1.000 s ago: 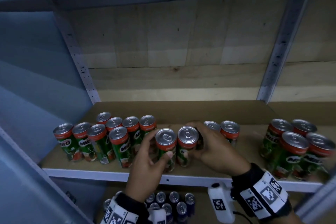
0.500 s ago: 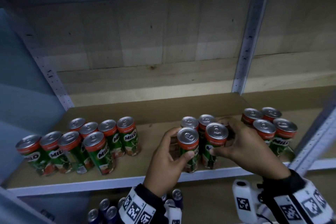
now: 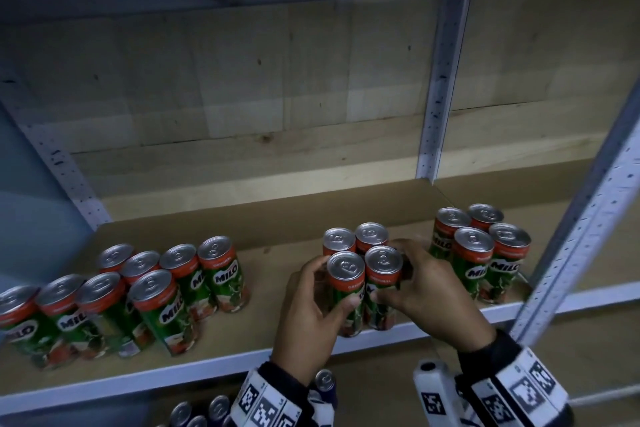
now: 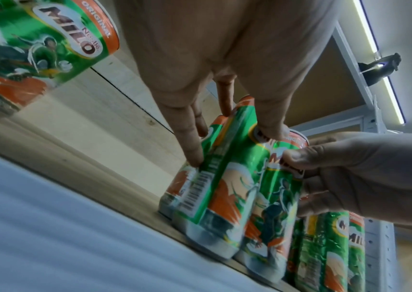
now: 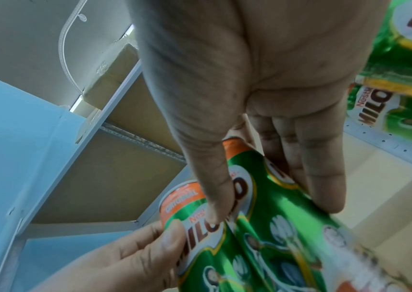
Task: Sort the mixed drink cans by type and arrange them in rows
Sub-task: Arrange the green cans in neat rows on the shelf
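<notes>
we hold a block of four milo cans (image 3: 363, 274) near the front edge of the shelf (image 3: 221, 362). our left hand (image 3: 308, 315) curls round the front-left can, our right hand (image 3: 427, 291) round the front-right can, squeezing the block together, likely to move it as one unit. the cans stand upright, long axes vertical, lids up, between the eight-can group (image 3: 131, 291) and the right-hand group (image 3: 481, 250).

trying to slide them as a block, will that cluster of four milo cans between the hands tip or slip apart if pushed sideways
The four Milo cans are tall and narrow, so a push near the tops would probably tip them. The left hand and right hand grip them from both sides, which likely keeps them together. Their glossy walls look slippery, so single cans may slide out of line on the shelf.
</notes>
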